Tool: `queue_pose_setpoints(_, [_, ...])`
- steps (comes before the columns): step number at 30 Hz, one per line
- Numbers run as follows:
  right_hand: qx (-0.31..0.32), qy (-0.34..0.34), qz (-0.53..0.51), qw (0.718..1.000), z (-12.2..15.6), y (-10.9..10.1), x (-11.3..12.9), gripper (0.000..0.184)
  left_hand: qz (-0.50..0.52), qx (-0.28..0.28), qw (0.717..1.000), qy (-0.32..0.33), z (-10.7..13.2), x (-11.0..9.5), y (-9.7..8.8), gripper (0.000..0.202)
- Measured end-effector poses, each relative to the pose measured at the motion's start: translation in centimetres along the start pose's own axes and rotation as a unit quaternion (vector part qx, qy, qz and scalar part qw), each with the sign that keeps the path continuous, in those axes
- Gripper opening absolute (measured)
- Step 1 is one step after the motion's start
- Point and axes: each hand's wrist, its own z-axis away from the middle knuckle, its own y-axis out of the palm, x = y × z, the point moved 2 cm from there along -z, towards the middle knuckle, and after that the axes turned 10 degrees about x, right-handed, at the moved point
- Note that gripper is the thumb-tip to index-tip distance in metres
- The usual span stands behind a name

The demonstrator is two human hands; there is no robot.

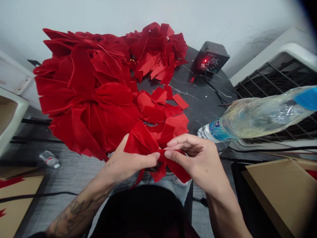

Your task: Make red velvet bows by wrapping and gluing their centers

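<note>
A red velvet bow [143, 137] is held between my two hands at the near edge of the table. My left hand [133, 162] grips its left side, thumb pressed near the gathered middle. At the centre of the bow, my right hand [195, 158] pinches with thumb and fingertips; a tail of ribbon hangs below. Just beyond lie loose cut ribbon pieces [158, 112]. To the left rises a large pile of finished-looking red bows [99, 96], and a smaller heap of red bows and ribbons [158, 49] lies at the back.
On the dark marbled round table [195, 96] stands a black box with a dial and red light [210, 58], its cable trailing right. A large plastic-wrapped bottle [247, 115] is at the right. Cardboard boxes [277, 188] flank me; a small bottle [49, 159] lies on the floor.
</note>
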Motion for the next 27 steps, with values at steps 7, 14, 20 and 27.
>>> queue_pose_setpoints(7, [-0.025, -0.033, -0.010, 0.999, 1.8, -1.6, -0.3, 0.021, 0.098, 0.028, 0.994, 0.043, -1.5, 2.0, 0.7, 0.028])
queue_pose_setpoints(14, [-0.027, -0.171, 0.147, 0.974, 2.0, -0.9, 0.6, 0.027, 0.163, 0.092, 0.982, 0.032, -1.5, 1.5, 1.2, 0.018])
queue_pose_setpoints(20, [-0.007, -0.200, 0.156, 0.967, 1.1, -0.6, 1.1, 0.024, 0.235, 0.098, 0.967, 0.017, -1.0, 0.7, 1.3, 0.007])
queue_pose_setpoints(27, [-0.031, -0.188, 0.171, 0.967, 1.2, 0.0, 1.2, 0.020, 0.238, 0.072, 0.969, 0.009, -0.6, 0.6, 1.3, 0.007])
